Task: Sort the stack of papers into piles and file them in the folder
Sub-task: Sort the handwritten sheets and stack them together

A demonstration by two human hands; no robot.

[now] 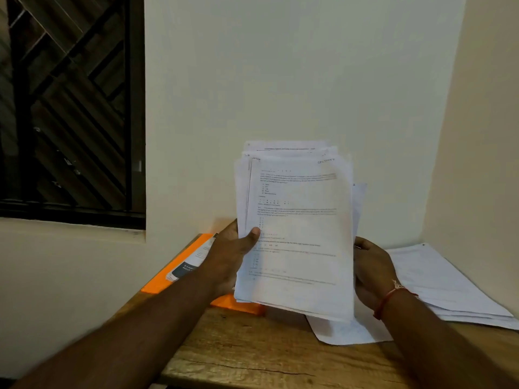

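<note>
Head view, the only one.

**Operator:** Where is my stack, and what have my hands got?

**Spotter:** You hold the stack of printed white papers (297, 234) upright in the air over the back of the worn brown wooden table (266, 355). Its lower edge looks clear of the top. Your left hand (227, 256) grips the lower left edge, with the thumb flat on the front sheet and the fingers behind. Your right hand (370, 270) sits at the lower right edge and seems curled round it. Its fingertips are hidden behind the sheets.

**Operator:** How will it behave?

**Spotter:** I judge it light, but limp and slick. The sheets are loose, I see no clip, and the top edges are fanned out of line. Held this low, the upper half may droop or the inner sheets may slide. Take it by both long edges nearer the middle. Or lay it flat, then peel one sheet off by a corner.

**Operator:** And where do the sheets go?

**Spotter:** A flat pile of white sheets (443, 284) lies on the table to your right. A loose white sheet (345, 329) lies below the stack, nearer you. The flat orange plastic folder (179, 265) lies to your left, behind your left wrist. A dark-and-white printed booklet (193, 259) rests on it. As I read it, nothing is filed yet.
</note>
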